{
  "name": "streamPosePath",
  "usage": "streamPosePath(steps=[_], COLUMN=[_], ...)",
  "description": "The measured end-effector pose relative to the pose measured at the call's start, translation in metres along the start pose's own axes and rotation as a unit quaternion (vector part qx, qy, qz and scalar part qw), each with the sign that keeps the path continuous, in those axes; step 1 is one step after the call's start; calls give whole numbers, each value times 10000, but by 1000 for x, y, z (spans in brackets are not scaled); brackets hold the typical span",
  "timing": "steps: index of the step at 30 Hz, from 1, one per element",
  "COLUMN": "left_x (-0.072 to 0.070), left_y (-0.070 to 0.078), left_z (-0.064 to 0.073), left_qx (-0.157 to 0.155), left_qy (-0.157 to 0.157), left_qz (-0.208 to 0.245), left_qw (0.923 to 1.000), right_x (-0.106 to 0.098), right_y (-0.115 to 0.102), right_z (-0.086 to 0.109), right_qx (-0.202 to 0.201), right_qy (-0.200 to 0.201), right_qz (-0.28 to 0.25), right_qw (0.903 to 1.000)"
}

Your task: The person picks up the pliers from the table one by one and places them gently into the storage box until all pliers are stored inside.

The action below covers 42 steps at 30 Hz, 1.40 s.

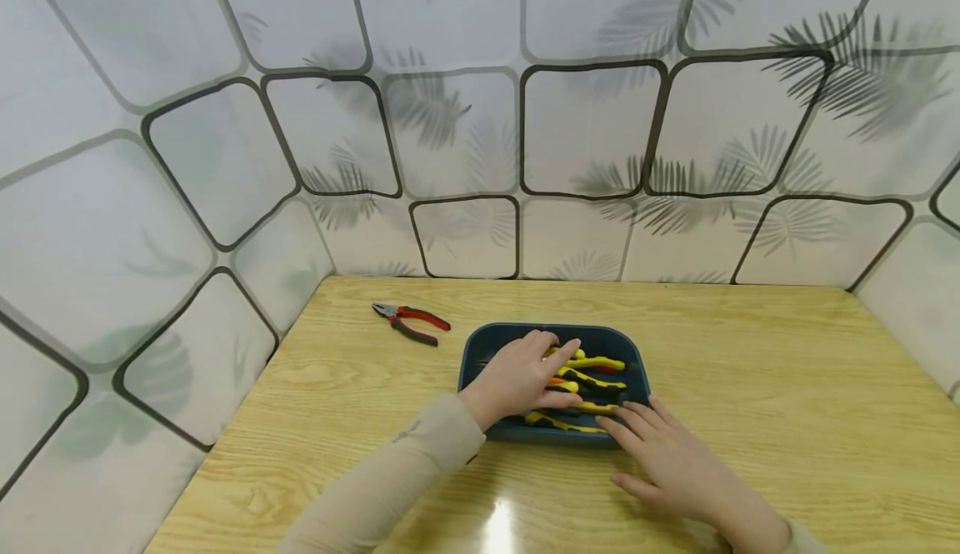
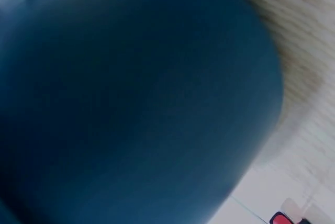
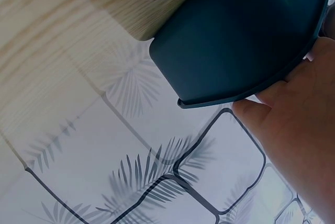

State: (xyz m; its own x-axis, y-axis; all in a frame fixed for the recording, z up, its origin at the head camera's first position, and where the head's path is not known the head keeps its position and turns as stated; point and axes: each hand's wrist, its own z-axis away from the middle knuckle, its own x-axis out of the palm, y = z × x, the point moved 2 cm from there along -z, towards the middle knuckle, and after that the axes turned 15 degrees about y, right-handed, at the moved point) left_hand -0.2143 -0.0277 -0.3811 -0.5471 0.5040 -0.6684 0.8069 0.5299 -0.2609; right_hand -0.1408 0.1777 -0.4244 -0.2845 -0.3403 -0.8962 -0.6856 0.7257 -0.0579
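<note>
A dark blue bin (image 1: 555, 439) stands on the table with several yellow-and-black handled tools (image 1: 592, 383) lying in it. My left hand (image 1: 521, 375) reaches over the bin's left side, fingers spread above the tools. Its palm hides part of them, and whether it touches any is unclear. At the front right corner, my right hand (image 1: 667, 462) has its fingers stretched over the rim. In the right wrist view the right hand (image 3: 293, 114) meets the bin's edge (image 3: 230, 100). The bin's wall (image 2: 157, 93) fills most of the left wrist view.
Combination pliers (image 1: 411, 322) with red and black handles lie on the table left of the bin, behind my left arm. The wooden table (image 1: 757, 371) ends at a patterned fabric wall (image 1: 592, 133) at the back, and similar fabric stands at the left.
</note>
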Motion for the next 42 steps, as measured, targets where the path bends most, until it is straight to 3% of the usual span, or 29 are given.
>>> streamPosePath(steps=[7, 18, 28, 36, 42], left_x=[6, 19, 27, 30, 32], left_y=[4, 11, 14, 15, 14], left_z=[6, 13, 12, 12, 12], left_qx=[-284, -401, -612, -604, -725], left_qy=[-201, -984, -1824, -2131, -2419], left_qz=[-164, -528, -344, -495, -532], left_qw=[9993, 9929, 9807, 9739, 9661], right_x=[1, 1, 0, 0, 0], right_y=[0, 1, 0, -1, -1], right_z=[0, 1, 0, 0, 0], right_qx=[-36, -150, -57, 111, 109], right_qy=[12, 187, 171, -94, -48], right_qz=[-2, -6, -51, -41, -31], right_qw=[10000, 9997, 9998, 9999, 9999])
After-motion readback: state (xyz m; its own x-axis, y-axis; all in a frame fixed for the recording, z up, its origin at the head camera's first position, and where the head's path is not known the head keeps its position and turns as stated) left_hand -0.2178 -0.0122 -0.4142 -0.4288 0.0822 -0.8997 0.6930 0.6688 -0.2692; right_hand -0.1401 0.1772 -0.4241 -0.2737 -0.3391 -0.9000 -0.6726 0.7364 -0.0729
